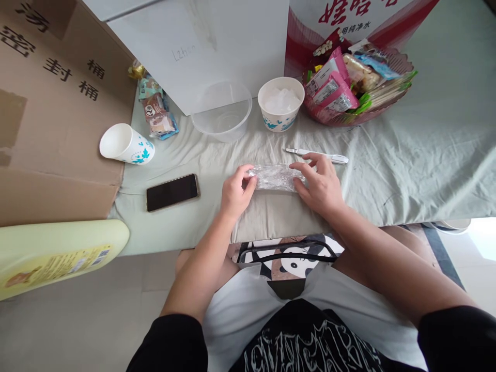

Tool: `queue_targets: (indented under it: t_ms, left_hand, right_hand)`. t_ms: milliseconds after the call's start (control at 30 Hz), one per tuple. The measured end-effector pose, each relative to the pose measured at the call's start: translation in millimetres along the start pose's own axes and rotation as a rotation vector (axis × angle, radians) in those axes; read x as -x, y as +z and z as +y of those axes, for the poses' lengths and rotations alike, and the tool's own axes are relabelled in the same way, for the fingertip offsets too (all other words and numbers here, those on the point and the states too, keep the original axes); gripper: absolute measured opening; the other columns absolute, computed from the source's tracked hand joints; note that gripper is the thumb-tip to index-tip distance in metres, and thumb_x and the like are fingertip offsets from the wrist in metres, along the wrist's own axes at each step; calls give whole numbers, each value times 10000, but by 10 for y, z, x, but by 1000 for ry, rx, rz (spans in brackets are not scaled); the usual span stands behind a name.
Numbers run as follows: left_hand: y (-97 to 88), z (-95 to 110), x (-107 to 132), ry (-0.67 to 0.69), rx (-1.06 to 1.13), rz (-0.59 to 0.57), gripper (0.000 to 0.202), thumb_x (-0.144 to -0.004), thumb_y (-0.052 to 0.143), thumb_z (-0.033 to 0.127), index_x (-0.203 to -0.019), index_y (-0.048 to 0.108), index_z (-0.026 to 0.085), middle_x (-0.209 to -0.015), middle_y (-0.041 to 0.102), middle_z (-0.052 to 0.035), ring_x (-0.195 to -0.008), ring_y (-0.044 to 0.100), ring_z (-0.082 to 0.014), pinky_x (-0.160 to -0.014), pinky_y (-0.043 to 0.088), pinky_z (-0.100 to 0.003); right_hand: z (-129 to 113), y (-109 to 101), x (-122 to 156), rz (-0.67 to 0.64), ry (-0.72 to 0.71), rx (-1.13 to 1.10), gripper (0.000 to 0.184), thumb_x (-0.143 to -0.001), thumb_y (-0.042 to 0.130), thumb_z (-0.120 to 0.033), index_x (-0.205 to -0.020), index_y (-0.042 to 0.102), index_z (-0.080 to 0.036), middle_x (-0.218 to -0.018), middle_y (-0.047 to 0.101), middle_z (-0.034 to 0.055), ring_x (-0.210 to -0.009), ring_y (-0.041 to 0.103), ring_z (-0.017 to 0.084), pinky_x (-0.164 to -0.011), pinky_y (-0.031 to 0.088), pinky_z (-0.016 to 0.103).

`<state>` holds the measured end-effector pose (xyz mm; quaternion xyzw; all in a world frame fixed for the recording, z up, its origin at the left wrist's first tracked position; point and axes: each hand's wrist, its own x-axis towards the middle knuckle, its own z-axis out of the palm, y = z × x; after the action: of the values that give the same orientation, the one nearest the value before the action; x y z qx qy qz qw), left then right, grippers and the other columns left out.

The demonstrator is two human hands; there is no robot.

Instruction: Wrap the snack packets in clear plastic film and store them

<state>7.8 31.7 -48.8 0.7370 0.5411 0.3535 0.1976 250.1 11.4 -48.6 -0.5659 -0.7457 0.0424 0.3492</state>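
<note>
A crumpled, clear bundle of plastic wrap (276, 177) lies on the cloth-covered table in front of me, stretched sideways between my hands. Thumb and fingers of my left hand (237, 192) pinch its left end. At the other end, my right hand (321, 184) grips the wrap between thumb and index finger, with its other fingers raised and apart. Just beyond the right hand lies a white craft knife (336, 158), its narrow tip pointing left. Further back stand a paper bowl (279, 123) holding whitish translucent pieces and a clear plastic bowl (228, 133).
A phone (172, 192) lies to the left, near a tipped paper cup (134, 147) and wrapped snacks (160, 121). A snack-filled basket (341, 118) sits at back right. A cardboard box (70, 134) and a yellow-green bottle (62, 235) flank the left side.
</note>
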Motion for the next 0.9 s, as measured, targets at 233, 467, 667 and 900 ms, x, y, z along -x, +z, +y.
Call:
queue_targets:
  t_ms: [233, 467, 667, 900]
  left_hand:
    - [12, -18, -5, -10, -87, 38, 171, -958, 594, 287, -1104, 665, 232, -708, 623, 44, -615, 576, -120, -653, 452, -237]
    - [24, -27, -13, -22, -202, 54, 250, -968, 610, 277, -1209, 656, 230, -882, 687, -13, -732, 634, -157, -713, 501, -278]
    - [17, -19, 4, 86, -231, 144, 226, -983, 606, 309, -1184, 654, 219, -1129, 609, -84, -908, 653, -179, -847, 562, -331]
    - [37, 25, 15, 175, -229, 45, 154, -975, 603, 284, -1073, 698, 213, -1186, 589, -106, -1031, 626, -213, -977, 541, -373]
  right_hand:
    - [-43, -30, 17, 32, -220, 20, 237, -938, 567, -155, -1037, 739, -286, -1181, 720, 72, -1056, 642, 282, -847, 480, 445]
    - [-79, 6, 35, -162, -285, 12, 258, -935, 552, -159, -1083, 749, -237, -1227, 762, 83, -1149, 667, 284, -921, 477, 450]
    - [-92, 6, 42, -198, -215, 45, 254, -943, 558, -186, -1088, 763, -220, -1251, 751, 102, -1141, 667, 295, -934, 486, 453]
    - [-124, -20, 35, -163, -184, 58, 274, -973, 557, -248, -1168, 745, -201, -1272, 723, 121, -1196, 628, 315, -951, 467, 454]
